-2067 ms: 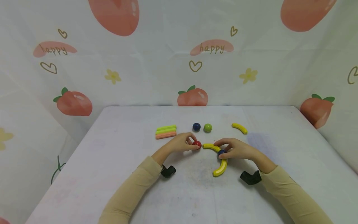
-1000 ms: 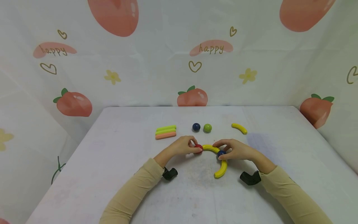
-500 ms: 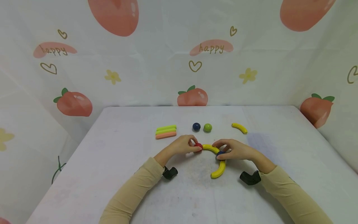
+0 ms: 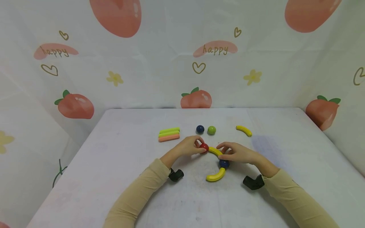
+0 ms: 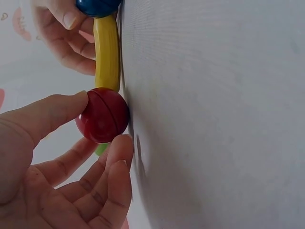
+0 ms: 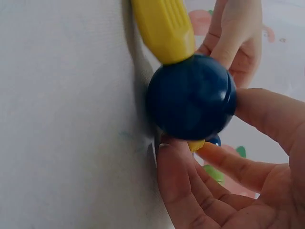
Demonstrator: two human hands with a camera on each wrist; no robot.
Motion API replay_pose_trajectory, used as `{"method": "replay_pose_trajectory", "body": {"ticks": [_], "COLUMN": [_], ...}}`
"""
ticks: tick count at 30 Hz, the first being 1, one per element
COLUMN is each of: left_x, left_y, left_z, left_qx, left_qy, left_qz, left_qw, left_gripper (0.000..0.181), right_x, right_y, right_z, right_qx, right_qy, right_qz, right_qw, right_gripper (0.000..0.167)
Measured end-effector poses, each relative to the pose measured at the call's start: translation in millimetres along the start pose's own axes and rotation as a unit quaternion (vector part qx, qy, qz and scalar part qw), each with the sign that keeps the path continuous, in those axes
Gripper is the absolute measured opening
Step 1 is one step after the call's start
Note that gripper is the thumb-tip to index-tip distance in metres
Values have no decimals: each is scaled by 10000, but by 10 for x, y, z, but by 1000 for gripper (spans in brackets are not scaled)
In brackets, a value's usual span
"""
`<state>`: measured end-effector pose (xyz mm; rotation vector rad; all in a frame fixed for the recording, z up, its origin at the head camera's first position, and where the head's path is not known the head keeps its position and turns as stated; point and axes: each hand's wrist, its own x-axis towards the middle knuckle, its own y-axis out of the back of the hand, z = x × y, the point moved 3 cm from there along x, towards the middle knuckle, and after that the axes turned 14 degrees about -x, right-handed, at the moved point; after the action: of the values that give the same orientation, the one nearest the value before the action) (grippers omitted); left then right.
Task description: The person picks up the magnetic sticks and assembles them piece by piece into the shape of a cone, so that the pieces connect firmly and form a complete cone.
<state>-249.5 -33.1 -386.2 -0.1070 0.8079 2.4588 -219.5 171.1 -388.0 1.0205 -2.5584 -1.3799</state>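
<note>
My left hand (image 4: 188, 146) pinches a glossy red ball (image 4: 204, 147) between thumb and fingertips. From that ball a curved yellow stick (image 4: 214, 150) runs to a dark blue ball (image 4: 224, 164). My right hand (image 4: 240, 153) has its thumb and fingertips around the far side of the blue ball, its grip looking light. A second curved yellow stick (image 4: 215, 176) joins the blue ball and bends leftward toward me. The right wrist view shows the blue ball (image 5: 98, 5) close up, with the thumb at one side and fingertips beneath.
Behind the hands lie another blue ball (image 4: 200, 129), a green ball (image 4: 211, 130) and a loose curved yellow stick (image 4: 243, 130). Two yellow-green bars and an orange bar (image 4: 169, 137) sit side by side at the left. A white cloth covers the table (image 4: 128, 133).
The red ball came up against the near yellow stick's end. The blue ball has shifted toward me, and the lower yellow stick's free end has swung left. The right thumb now sits behind the blue ball.
</note>
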Motion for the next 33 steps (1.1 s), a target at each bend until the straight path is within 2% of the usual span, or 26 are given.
{"method": "replay_pose_trajectory", "body": {"ticks": [7,14,22,27,33], "left_x": [31,59,57,43,-7], "left_y": [-27,-70,-132,-174,-109], "left_z": [35,67,106,125,114], "left_qx": [-284,-321,-438,-528,-554], "left_qy": [-194,-423,-478,-623,-806], "left_qz": [-51,-137,-300,-486,-412], "left_qw": [9994,9985,9974,9955,9943], "left_gripper": [31,31,31,32,32], "right_x": [32,74,116,125,119], "right_y": [-42,-70,-94,-100,-93], "right_z": [-36,-56,-85,-109,-82], "right_qx": [455,436,669,719,581], "right_qy": [79,94,-311,-438,-884], "right_qz": [-178,-22,238,324,436], "right_qw": [9988,9990,9970,9959,9934], "right_gripper": [45,41,48,45,41]}}
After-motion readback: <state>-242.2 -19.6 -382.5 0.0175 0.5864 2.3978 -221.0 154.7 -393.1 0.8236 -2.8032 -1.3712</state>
